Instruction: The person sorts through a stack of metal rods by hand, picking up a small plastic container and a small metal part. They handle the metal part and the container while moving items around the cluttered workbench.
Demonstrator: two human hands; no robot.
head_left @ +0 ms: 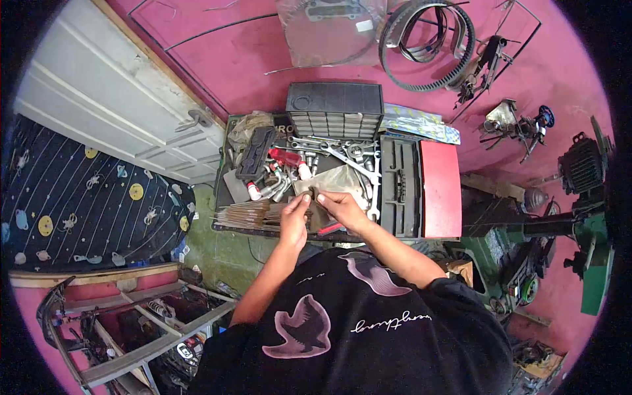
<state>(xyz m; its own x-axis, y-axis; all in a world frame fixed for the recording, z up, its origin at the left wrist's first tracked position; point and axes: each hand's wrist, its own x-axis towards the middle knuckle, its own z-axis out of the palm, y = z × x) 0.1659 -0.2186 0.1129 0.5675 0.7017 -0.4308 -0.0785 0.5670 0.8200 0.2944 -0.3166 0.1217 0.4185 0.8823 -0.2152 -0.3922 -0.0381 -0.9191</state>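
Observation:
Both of my hands meet above the front middle of the workbench, fingertips nearly touching. My left hand (294, 220) is closed, thumb and fingers pinched at a small dark item too small to name. My right hand (342, 209) pinches at the same spot from the other side. Under and behind them lies a clear plastic bag (339, 181). Just left of my hands is a bundle of thin brownish rods or strips (243, 214). A red-handled tool (331, 228) lies partly hidden below my right hand.
Behind my hands stand a small drawer cabinet (336, 108) and several wrenches (355, 161). A red screwdriver (285, 157) and sockets lie at the left. On the right is an open black case (401, 187) with a red panel (442, 189).

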